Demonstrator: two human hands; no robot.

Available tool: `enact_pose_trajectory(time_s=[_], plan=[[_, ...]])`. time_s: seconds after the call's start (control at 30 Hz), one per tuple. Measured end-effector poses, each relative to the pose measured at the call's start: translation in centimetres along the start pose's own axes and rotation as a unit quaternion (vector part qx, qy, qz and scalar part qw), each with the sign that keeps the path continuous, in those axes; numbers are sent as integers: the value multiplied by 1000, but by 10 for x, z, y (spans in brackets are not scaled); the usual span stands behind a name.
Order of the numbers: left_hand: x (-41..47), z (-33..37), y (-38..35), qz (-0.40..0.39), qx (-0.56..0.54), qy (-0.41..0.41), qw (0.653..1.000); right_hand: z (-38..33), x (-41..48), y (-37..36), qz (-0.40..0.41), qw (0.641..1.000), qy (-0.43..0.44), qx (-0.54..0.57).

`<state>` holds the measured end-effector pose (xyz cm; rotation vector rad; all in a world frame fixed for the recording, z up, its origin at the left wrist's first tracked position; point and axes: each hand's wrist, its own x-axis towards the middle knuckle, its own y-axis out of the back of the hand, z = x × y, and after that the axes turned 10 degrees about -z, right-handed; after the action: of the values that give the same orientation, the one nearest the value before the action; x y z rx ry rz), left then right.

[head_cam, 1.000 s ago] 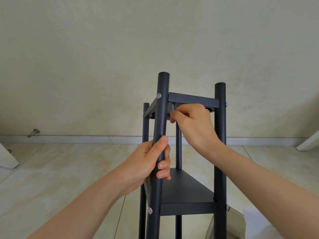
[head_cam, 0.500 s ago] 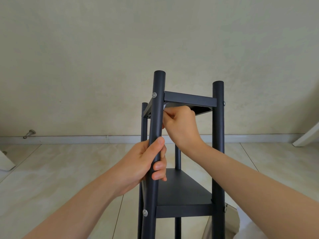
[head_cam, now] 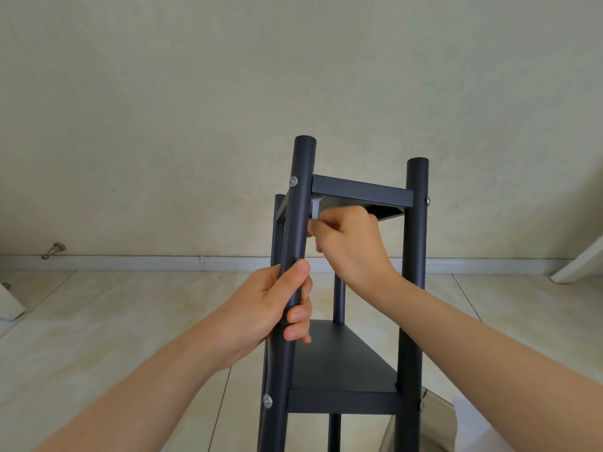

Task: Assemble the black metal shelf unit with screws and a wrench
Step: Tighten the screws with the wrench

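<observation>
The black metal shelf unit stands upright on the floor in front of me, with round posts and two flat shelves. Silver screw heads show on the posts at each shelf. My left hand grips the near left post between the two shelves. My right hand reaches under the top shelf, just right of that post, and pinches a small grey wrench whose head points up into the shelf's inner corner. What the wrench head sits on is hidden.
A pale wall with a white skirting board runs behind the unit. A metal door stop sticks out at the left. A white board leans at the right edge. Beige packaging lies on the tiled floor by the right post.
My right hand slid left under the top shelf, up to the near left post, and the wrench now stands upright there. The left hand keeps its hold on the post.
</observation>
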<state>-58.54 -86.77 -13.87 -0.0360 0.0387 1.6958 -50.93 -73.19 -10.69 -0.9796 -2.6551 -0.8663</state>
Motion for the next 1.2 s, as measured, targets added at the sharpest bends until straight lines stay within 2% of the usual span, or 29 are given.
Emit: enact_pose_trajectory(time_s=[0.2,0.83,1.2], plan=[[0,0,0,-3,5,4,1000,-6,-4,13,6,1000,-17,-18],[1,1,-3,-10,15,4,1000,0,3,5,3,1000,3,-16],[1,-1,-1,-8,22,0,1000,12,14,-15,73,994,80,-23]])
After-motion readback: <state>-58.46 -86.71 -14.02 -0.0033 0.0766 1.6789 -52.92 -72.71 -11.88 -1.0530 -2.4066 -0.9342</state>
